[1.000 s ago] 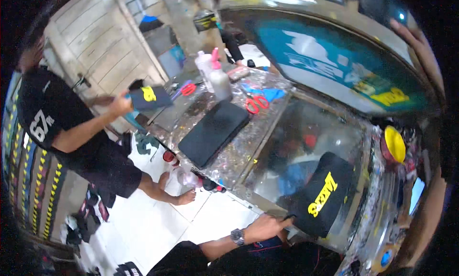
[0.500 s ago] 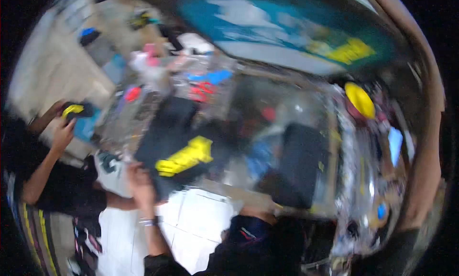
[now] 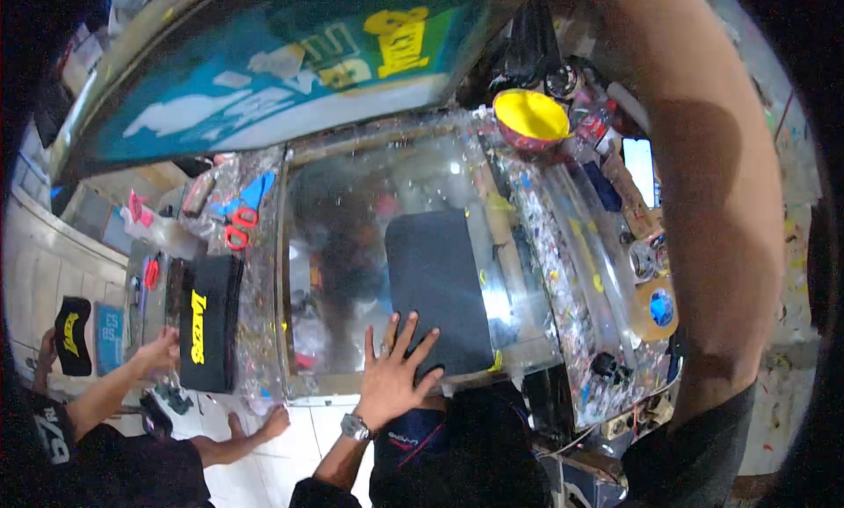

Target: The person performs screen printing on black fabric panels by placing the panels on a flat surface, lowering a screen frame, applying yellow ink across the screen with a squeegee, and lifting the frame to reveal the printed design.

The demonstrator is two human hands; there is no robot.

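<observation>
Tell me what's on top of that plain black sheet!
The left hand is partly over the black sheet, near its lower left corner. The bit underneath is hidden.

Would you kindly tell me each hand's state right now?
Left hand: open, resting on the plain black piece.
Right hand: out of view; cannot be told.

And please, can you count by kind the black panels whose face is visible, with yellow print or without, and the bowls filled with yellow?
Black panels with yellow print: 2
Black panel without visible print, under the left hand: 1
Yellow-filled bowl: 1
Total: 4
</observation>
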